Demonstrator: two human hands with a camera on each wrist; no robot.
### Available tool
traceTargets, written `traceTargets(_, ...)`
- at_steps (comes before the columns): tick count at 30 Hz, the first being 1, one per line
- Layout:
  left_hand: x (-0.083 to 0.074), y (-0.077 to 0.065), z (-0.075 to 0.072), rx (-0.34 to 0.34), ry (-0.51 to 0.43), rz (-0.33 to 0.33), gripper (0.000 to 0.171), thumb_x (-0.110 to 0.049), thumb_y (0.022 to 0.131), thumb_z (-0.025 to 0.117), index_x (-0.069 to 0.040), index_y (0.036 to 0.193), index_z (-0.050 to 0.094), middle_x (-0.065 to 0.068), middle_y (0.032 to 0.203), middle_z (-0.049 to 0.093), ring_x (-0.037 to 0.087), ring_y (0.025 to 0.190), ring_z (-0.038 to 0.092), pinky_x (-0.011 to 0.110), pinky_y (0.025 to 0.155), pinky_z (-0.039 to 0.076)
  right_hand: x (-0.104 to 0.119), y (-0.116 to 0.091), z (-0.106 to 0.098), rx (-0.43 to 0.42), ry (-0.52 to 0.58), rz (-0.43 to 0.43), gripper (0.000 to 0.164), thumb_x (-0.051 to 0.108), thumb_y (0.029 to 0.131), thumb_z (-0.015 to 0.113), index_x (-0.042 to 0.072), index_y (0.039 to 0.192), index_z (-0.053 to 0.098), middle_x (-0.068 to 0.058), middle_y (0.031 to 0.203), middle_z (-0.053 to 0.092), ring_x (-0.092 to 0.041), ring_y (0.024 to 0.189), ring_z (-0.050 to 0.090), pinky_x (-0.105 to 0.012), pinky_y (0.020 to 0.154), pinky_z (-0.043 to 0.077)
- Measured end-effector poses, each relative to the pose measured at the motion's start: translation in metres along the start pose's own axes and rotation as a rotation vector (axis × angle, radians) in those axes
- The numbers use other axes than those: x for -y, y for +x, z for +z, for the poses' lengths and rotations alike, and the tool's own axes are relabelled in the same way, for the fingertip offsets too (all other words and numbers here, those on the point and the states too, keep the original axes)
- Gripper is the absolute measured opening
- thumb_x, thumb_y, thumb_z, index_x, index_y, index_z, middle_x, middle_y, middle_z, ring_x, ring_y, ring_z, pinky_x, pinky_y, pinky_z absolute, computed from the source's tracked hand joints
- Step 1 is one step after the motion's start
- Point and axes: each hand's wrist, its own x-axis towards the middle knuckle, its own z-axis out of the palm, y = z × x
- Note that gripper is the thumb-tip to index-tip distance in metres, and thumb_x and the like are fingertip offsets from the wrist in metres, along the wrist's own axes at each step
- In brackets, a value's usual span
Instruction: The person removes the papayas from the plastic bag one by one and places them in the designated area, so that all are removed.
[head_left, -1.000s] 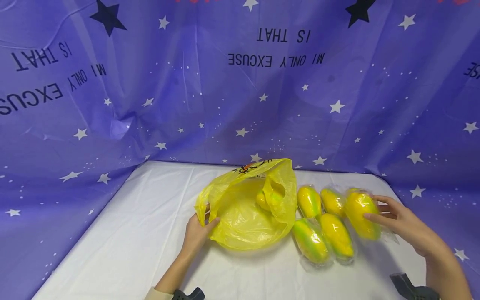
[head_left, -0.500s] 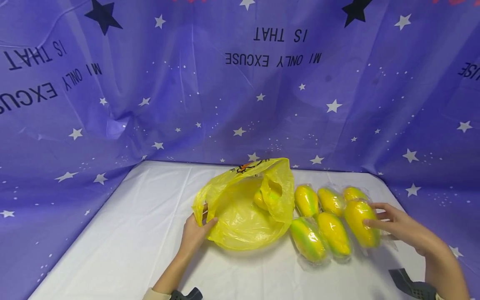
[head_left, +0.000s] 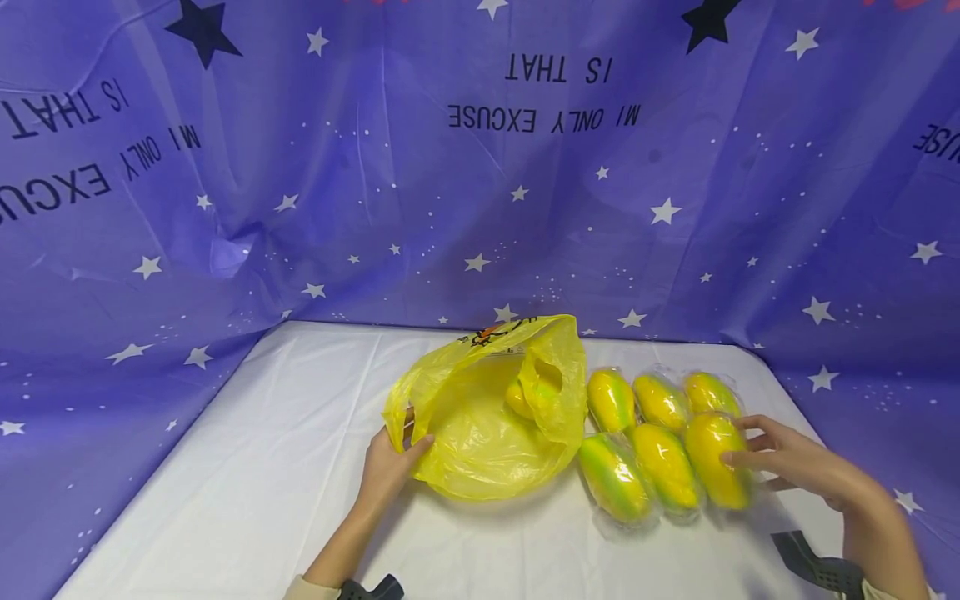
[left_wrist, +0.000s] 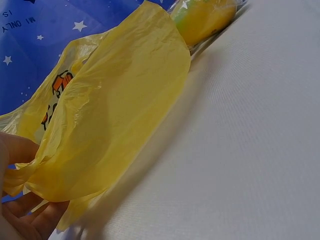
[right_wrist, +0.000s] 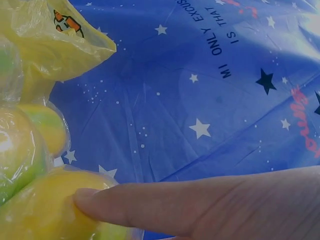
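My left hand [head_left: 386, 468] grips the left rim of a yellow plastic bag [head_left: 480, 477], its thumb on the inner side and fingers behind. The bag's mouth faces me, and a yellow-green mango [head_left: 517, 400] inside is partly hidden by the plastic near the handle hole. On the right, my right hand [head_left: 810, 462] holds a film-wrapped mango [head_left: 715, 467], thumb [right_wrist: 95, 202] on its top and fingers along its right side. That mango lies at the right end of the front row, close against a neighbouring mango [head_left: 666, 468].
Several more wrapped mangoes stand in two rows right of the bag, among them a front-left one [head_left: 617, 479] and a back-right one [head_left: 711, 393]. A white cloth [head_left: 225, 492] covers the table. Behind rises a purple star-print curtain [head_left: 420, 167].
My right hand has lowered the mango toward me into the front row, uncovering the back-right mango. My left hand keeps its hold on the bag. The view has shifted slightly.
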Motion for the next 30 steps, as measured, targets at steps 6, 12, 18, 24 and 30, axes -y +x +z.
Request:
traceTargets(6,0.000,-0.001,0.001,-0.023,0.017,0.039,0.051,-0.009,0.083,0.073,0.008,0.128,0.054,0.024,0.126,0.059,0.041,0.115,0.056,0.049,0.099,0.045,0.000,0.001,0.001,0.032,0.006,0.030,0.078,0.034,0.093,0.063,-0.015,0.137,0.021,-0.042,0.122,0.044,-0.042,0.103,0.057,-0.052,0.079,0.055)
traceTargets(12,0.000,0.000,0.001,-0.021,0.013,0.022,0.050,-0.008,0.084,0.074,0.006,0.128,0.055,0.022,0.126,0.059,0.039,0.115,0.057,0.047,0.100,0.045,-0.001,0.002,0.002,0.038,0.000,0.033,0.079,0.034,0.093,0.062,-0.015,0.138,0.020,-0.045,0.125,0.040,-0.046,0.105,0.055,-0.052,0.078,0.056)
traceTargets(18,-0.001,0.001,0.001,0.000,-0.016,-0.010,0.050,-0.008,0.085,0.073,0.004,0.130,0.054,0.021,0.128,0.058,0.038,0.119,0.055,0.049,0.103,0.042,-0.005,0.006,0.005,0.034,-0.011,0.030,0.078,0.035,0.094,0.061,-0.015,0.138,0.021,-0.047,0.127,0.037,-0.049,0.108,0.052,-0.052,0.078,0.055)
traceTargets(24,-0.002,0.000,0.000,0.001,-0.006,-0.015,0.051,-0.011,0.085,0.074,0.003,0.130,0.055,0.021,0.129,0.058,0.038,0.119,0.054,0.048,0.103,0.042,-0.009,0.011,0.005,0.039,-0.019,0.051,0.081,0.039,0.094,0.059,-0.016,0.139,0.020,-0.049,0.129,0.033,-0.051,0.109,0.051,-0.053,0.078,0.055)
traceTargets(30,-0.002,0.000,0.000,0.005,-0.006,-0.020,0.051,-0.011,0.085,0.073,0.003,0.130,0.054,0.021,0.130,0.058,0.038,0.119,0.054,0.048,0.103,0.042,-0.011,0.013,0.006,0.036,-0.025,0.042,0.083,0.041,0.095,0.057,-0.017,0.139,0.019,-0.048,0.128,0.035,-0.051,0.109,0.052,-0.055,0.077,0.055)
